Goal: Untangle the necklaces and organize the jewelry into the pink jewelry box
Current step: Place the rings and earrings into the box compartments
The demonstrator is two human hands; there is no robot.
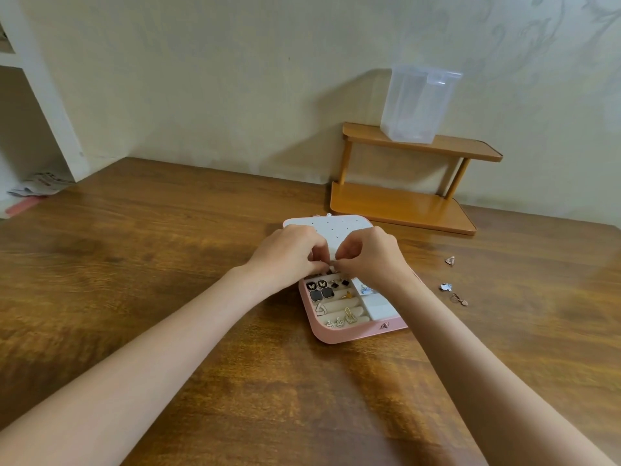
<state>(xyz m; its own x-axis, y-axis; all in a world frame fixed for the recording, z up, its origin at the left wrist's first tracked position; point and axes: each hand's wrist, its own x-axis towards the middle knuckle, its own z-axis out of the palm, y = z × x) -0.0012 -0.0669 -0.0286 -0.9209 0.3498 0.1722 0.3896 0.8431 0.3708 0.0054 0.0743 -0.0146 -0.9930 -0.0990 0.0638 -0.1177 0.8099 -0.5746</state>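
- Pink jewelry box point(356, 332): lies open on the wooden table point(168, 264), right of centre; a small metal clasp shows on its near wall. No brand or writing can be read on it.
- Lid panel point(322, 230): white, dotted with small holes, folded back on the far side of the box, partly hidden by both hands.
- Box contents, left section: black butterfly studs point(316, 285), square black earrings point(321, 294), small black diamond-shaped studs point(340, 283), and gold openwork earrings point(341, 321) along the cream ring rolls at the near edge.
- Box contents, right section: white compartments point(378, 306); a small blue-and-white piece point(366, 290) sits in the far one.
- Left hand point(285, 253): over the far edge of the tray, fingers curled, fingertips pinching a small pale item point(331, 265) that is too small to identify, possibly an earring or its backing.
- Right hand point(369, 253): fingers curled, thumb and forefinger meeting the left fingertips at the same item.
- Loose jewelry on the table, right of the box and apart from it: a triangular piece point(450, 260), a blue-and-white piece point(446, 287), and a rose-gold pendant point(459, 300).
- Wooden two-tier shelf point(420, 200): against the wall beyond the box.
- Clear plastic container point(416, 105): on the top tier, unlabelled.
- Printed papers point(40, 185): far left; print unreadable.
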